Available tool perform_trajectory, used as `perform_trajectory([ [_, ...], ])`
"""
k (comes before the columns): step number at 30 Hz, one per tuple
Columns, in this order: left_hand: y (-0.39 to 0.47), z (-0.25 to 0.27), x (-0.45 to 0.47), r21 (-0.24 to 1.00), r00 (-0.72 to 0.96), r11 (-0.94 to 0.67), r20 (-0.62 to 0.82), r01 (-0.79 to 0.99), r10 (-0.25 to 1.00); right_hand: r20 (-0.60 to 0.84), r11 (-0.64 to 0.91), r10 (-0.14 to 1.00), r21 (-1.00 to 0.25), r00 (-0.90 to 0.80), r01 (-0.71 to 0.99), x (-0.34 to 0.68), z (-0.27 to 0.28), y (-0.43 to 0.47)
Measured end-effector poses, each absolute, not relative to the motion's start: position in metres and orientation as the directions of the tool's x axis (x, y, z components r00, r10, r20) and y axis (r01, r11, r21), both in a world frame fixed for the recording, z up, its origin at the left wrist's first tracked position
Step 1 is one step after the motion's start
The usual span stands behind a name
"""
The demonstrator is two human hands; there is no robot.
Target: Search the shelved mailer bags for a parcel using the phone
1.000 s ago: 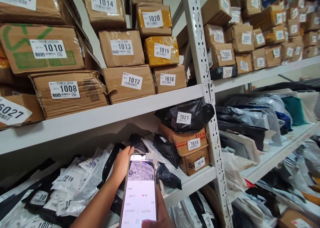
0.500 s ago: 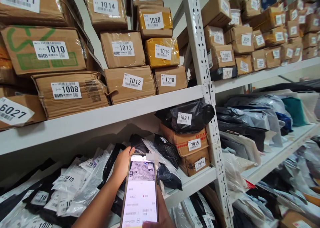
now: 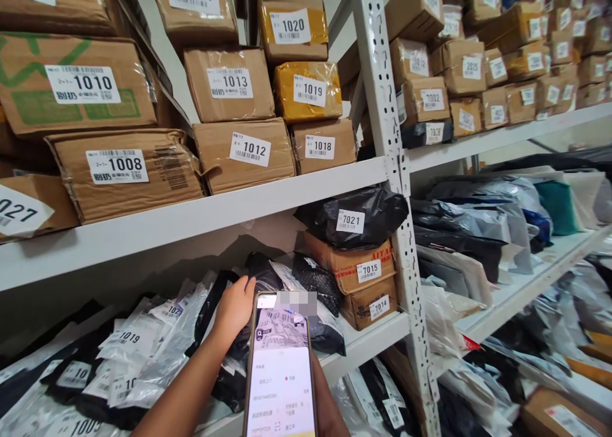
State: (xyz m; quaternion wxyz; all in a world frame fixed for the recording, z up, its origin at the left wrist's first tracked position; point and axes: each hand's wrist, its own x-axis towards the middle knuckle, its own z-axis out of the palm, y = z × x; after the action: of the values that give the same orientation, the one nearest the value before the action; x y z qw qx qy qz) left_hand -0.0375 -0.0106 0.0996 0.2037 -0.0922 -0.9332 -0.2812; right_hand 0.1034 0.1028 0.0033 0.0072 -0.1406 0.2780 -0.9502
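Note:
My left hand [image 3: 234, 309] reaches into the lower shelf and rests on a dark plastic parcel bag [image 3: 261, 274] among the upright mailers. A smartphone [image 3: 282, 373] stands in front of it with its screen lit, showing a camera picture of a barcode label above a white form. My right hand [image 3: 329, 408] holds the phone from behind; only the wrist and forearm edge show past the phone. Whether the left fingers grip the bag is hidden by the phone.
White metal shelving [image 3: 268, 198] with a perforated upright [image 3: 392, 169]. Numbered cardboard boxes [image 3: 243, 153] fill the upper shelf. Black bag 7021 [image 3: 356, 217] lies on boxes 7015 and 7014. White and black mailers [image 3: 134, 354] pack the lower left; grey bags [image 3: 478, 226] lie right.
The phone has shifted slightly right and lower in view; the camera has tilted a little. My left hand stays on the dark bag.

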Motion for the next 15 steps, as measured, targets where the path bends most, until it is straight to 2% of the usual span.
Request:
perform_trajectory([
  [9,-0.013,0.097,-0.044,0.333,-0.894,0.915,0.444,0.229,0.062,0.357,-0.857,-0.172,-0.514,-0.918,-0.039,0.118,-0.007,0.108],
  [15,-0.012,0.098,-0.043,0.305,-0.894,0.929,0.444,0.21,0.056,0.364,-0.849,-0.142,-0.523,-0.921,-0.076,0.119,-0.006,0.115],
])
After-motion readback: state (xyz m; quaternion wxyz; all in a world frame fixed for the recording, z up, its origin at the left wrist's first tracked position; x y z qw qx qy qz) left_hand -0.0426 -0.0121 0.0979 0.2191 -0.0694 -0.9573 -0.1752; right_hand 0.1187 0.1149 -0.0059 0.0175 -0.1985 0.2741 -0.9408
